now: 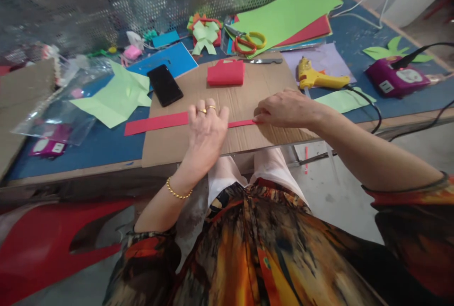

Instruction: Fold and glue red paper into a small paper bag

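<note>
A long red paper strip (156, 123) lies across the brown cardboard (170, 150), its left end reaching over the blue table surface. My left hand (208, 124) is closed on the strip near its middle, pressing it to the cardboard. The strip looks wider left of this hand and narrower to the right. My right hand (280, 109) pinches the strip's right end, fingers together and thumb partly hidden. Beyond both hands sits a folded red paper piece (226, 73), with a metal blade tool (264, 61) beside it.
A black phone (165, 85) and light green paper (118, 95) lie left. Scissors (250, 43) rest by green sheets (287, 13). A yellow glue gun (319, 78), its cord and a purple power socket (395, 76) are at right. The cardboard's front edge overhangs my lap.
</note>
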Demonstrator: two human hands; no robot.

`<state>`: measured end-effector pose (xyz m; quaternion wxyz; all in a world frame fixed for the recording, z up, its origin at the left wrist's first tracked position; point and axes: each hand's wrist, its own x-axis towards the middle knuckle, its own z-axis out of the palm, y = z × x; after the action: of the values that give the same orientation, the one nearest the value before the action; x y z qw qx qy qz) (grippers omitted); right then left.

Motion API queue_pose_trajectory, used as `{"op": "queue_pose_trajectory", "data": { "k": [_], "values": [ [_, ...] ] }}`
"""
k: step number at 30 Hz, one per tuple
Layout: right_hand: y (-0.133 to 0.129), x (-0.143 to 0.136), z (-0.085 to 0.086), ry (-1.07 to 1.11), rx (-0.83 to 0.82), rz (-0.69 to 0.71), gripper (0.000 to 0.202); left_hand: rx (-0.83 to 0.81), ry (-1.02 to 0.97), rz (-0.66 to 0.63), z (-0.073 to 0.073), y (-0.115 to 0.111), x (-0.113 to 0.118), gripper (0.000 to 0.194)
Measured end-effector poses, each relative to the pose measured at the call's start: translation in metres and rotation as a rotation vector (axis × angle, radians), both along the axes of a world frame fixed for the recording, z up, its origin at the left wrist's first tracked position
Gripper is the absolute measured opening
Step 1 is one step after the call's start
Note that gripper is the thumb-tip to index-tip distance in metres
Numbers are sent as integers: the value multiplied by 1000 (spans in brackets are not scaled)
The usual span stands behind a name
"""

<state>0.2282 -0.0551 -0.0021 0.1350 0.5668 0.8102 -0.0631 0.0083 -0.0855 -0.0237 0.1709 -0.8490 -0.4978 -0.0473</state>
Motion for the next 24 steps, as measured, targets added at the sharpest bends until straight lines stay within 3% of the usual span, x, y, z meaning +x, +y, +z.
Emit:
{"op": "queue_pose_trajectory", "data": {
  "k": [5,9,13,16,19,21,24],
  "values": [
    [0,0,-5,-2,39,-13,48,3,123,-299,-13,-9,2,37],
    [-6,4,-10,32,126,-11,45,24,140,-315,-14,-16,-3,47],
    [-37,6,-16,99,438,-78,42,-11,99,-305,-16,-18,-4,47],
    [-69,-4,-32,241,596,-8,51,-44,48,-294,-15,-18,-2,45],
    [-90,-24,-60,338,559,168,72,-74,58,-270,-11,-19,-1,41],
    [-93,-34,-77,352,510,145,86,-75,80,-258,-9,-20,-1,42],
    [-92,-40,-91,340,521,67,90,-72,83,-260,-8,-22,-2,49]
  ]
}}
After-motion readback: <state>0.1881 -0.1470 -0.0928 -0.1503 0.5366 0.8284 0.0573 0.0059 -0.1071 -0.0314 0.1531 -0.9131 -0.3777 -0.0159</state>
